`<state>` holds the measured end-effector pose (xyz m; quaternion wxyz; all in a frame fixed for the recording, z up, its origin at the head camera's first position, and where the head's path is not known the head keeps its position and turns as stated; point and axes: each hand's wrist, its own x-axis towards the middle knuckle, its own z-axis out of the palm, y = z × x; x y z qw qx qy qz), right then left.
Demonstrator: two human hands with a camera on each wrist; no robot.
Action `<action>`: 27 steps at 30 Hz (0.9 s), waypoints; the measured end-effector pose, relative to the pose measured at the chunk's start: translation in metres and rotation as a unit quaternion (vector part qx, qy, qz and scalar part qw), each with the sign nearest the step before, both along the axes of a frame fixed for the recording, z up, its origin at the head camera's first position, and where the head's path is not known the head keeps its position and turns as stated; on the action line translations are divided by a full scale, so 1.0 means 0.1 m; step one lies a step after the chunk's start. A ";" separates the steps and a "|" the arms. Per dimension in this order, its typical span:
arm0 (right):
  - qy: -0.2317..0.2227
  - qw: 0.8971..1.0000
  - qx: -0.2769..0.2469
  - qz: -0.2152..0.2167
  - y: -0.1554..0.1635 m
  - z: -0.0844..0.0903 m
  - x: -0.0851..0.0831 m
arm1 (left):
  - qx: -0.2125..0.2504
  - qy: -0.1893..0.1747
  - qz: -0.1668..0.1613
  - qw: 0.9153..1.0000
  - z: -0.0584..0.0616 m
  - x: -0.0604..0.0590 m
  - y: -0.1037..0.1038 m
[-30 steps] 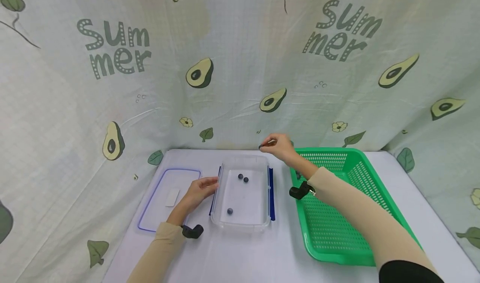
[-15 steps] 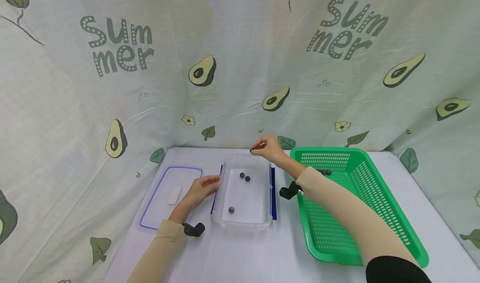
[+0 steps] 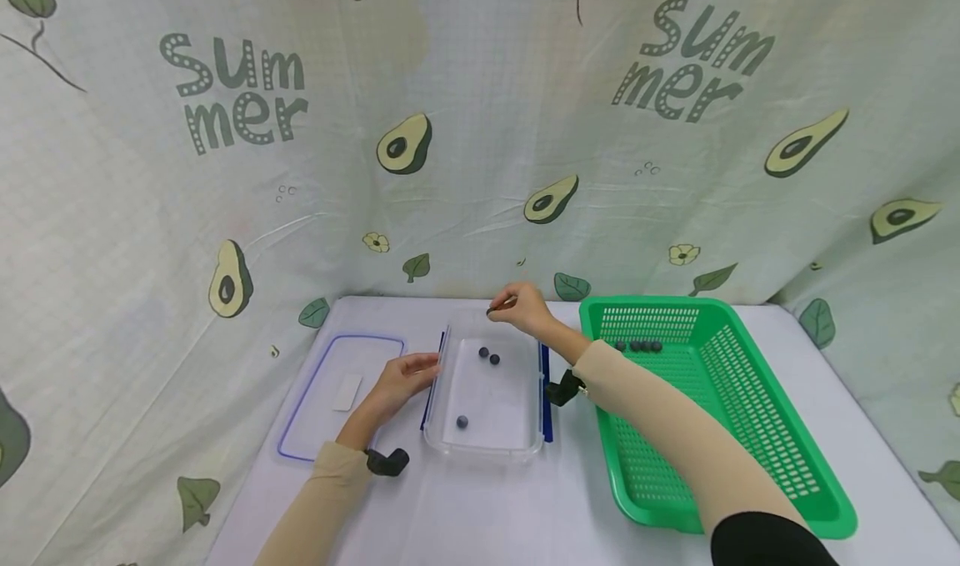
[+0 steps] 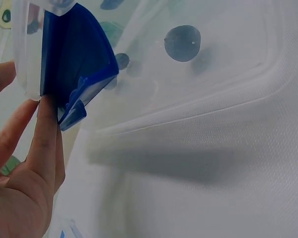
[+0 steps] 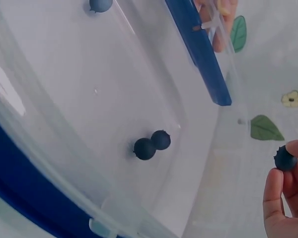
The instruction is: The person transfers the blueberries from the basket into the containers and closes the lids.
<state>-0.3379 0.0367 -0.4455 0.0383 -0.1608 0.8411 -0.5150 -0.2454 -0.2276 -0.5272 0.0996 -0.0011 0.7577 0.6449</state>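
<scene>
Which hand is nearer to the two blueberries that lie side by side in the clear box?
The right. The right hand, pinching a blueberry, hovers over the clear box's far end, just beyond the pair. The left hand rests outside against the box's left blue clip.

The left hand (image 4: 20, 173) is cut off by the left wrist view's edge. The right hand (image 5: 288, 198) is cropped at the right wrist view's corner, only fingertips shown.

A white table (image 3: 480, 508) carries a clear lid (image 3: 337, 395) near its left edge, a clear container (image 3: 487, 387) at its middle, and a green basket (image 3: 750, 483) toward its right edge.
</scene>
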 end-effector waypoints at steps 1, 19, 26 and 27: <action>-0.002 1.000 -0.002 0.001 -0.02 -0.01 0.00 | 0.000 0.000 0.000 1.000 0.00 0.00 0.00; -0.028 0.999 -0.020 -0.008 -0.24 -0.21 0.05 | -0.007 0.000 0.012 1.000 0.00 0.01 0.03; -0.019 1.000 -0.014 -0.008 -0.30 -0.30 0.05 | 0.009 0.000 0.009 1.000 -0.01 0.00 0.04; -0.020 1.000 -0.013 -0.009 -0.30 -0.31 0.05 | 0.009 -0.001 0.010 1.000 -0.01 0.00 0.04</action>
